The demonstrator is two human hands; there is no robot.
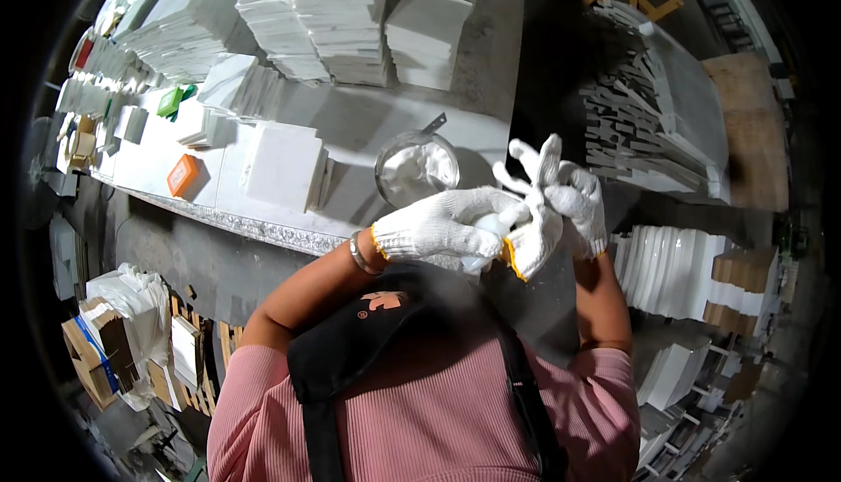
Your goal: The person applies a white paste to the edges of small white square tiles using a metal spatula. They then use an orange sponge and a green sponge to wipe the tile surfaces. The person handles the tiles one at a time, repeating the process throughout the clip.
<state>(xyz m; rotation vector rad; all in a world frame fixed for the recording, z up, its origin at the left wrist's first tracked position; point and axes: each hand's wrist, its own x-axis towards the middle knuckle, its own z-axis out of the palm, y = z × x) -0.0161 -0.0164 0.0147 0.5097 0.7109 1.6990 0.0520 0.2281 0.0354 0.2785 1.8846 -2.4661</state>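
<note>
White knit gloves with yellow cuffs cover both my hands. My left hand [442,223] is closed around a pale translucent object [487,226], mostly hidden by its fingers and thumb; its kind is unclear. A loose white glove [536,235] hangs between my hands, its fingers upward and its yellow cuff toward me. My right hand [578,204] grips this glove from the right side, and my left fingertips touch it. Just beyond my left hand stands a round clear container [378,175] with white material [419,173] inside. A flat metal strip with holes [434,123] leans over its far rim.
White stone slabs [285,166] lie on the work table [359,145], with tall tile stacks [324,17] behind. An orange box [183,175] and a green box [170,102] sit left. More slabs [692,105] stand at right. Wrapped packages [131,307] are on the lower left.
</note>
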